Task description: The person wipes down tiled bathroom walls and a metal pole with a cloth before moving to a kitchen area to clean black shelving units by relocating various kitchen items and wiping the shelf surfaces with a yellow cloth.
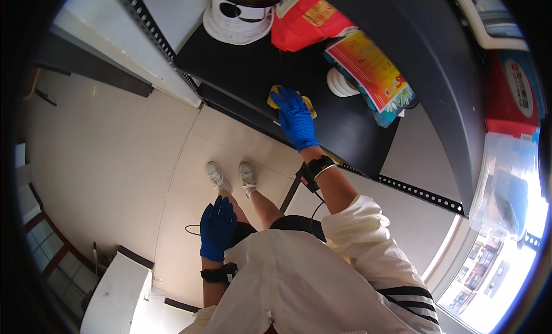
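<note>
My right hand [296,120], in a blue rubber glove, presses a yellow cloth [273,98] flat against a black shelf board [236,66]. The cloth pokes out on both sides of the fingers, and the palm hides its middle. Low beside my body hangs my left hand [218,229], gloved in the same blue. Its fingers stretch out with nothing in them. Dark bands with a cable sit on both wrists.
Farther back on the shelf stand a white plastic stand [238,23], a red bag [310,23], a white ribbed round piece [341,82] and a red-yellow package [368,69]. A perforated metal post [155,38] rises at the left. A clear plastic box [500,179] is at the right.
</note>
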### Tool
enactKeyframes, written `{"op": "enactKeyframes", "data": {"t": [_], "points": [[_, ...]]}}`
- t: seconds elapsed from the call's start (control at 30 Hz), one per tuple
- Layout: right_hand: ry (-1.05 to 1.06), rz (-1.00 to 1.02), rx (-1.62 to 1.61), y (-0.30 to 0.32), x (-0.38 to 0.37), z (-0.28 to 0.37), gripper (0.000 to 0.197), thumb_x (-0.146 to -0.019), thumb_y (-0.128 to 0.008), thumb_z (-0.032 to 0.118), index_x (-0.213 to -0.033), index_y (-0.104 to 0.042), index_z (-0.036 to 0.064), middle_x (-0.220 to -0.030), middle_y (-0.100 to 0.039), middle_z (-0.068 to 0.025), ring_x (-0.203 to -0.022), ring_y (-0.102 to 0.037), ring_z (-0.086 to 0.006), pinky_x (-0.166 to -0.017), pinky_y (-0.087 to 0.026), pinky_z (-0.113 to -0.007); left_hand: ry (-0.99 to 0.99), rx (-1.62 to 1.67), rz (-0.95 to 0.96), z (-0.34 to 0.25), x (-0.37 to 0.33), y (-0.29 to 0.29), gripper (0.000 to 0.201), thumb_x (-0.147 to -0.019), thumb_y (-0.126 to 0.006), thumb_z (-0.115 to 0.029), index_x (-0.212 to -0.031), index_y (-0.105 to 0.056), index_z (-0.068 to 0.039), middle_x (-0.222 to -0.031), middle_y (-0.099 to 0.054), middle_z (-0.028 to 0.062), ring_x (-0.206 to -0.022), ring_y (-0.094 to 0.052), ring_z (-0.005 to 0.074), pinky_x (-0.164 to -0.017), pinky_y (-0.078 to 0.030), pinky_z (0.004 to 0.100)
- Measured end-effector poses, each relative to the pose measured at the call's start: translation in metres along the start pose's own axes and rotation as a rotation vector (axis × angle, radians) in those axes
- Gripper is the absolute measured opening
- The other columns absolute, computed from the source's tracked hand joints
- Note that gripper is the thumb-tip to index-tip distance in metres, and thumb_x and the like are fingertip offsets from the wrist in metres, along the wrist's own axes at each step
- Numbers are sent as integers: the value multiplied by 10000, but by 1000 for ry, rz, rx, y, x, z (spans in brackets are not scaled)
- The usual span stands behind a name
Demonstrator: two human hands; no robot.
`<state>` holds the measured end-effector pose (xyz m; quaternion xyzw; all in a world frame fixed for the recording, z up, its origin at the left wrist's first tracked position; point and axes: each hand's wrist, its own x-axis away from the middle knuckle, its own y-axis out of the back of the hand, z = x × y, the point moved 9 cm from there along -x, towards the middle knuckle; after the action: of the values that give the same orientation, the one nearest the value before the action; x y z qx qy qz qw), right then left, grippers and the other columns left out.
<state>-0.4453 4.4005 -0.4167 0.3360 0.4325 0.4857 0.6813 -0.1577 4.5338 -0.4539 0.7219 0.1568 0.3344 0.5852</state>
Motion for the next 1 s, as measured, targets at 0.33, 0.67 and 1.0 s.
{"op": "enactKeyframes", "data": {"t": [0.33, 0.67, 1.0], "points": [[-704, 72, -24, 82, 123, -72, 374, -805, -548, 77, -1175, -561, 129, -1156, -549, -135, -1030, -530, -335, -874, -449, -391, -65, 1775, 218, -62, -93, 205, 376, -943, -357, -273, -1228, -466, -52, -1237, -507, 90, -1109, -496, 199, -918, -390, 322], [-952, -545, -813, 109, 331, -24, 355, -871, -507, 65, -1225, -512, 38, -1145, -560, -145, -1053, -546, -241, -923, -404, -305, -1512, 481, -683, -188, 33, 423, 251, -844, -555, -267, -1064, -503, -159, -970, -543, 68, -777, -551, 280, -636, -474, 418], [-1280, -601, -876, 45, 475, 30, 351, -890, -503, 73, -1237, -502, 22, -1195, -550, -122, -1100, -517, -194, -953, -382, -294, -1072, 779, -172, -207, 27, 359, 237, -746, -631, -253, -771, -602, -19, -875, -615, 177, -773, -597, 316, -733, -475, 425]]}}
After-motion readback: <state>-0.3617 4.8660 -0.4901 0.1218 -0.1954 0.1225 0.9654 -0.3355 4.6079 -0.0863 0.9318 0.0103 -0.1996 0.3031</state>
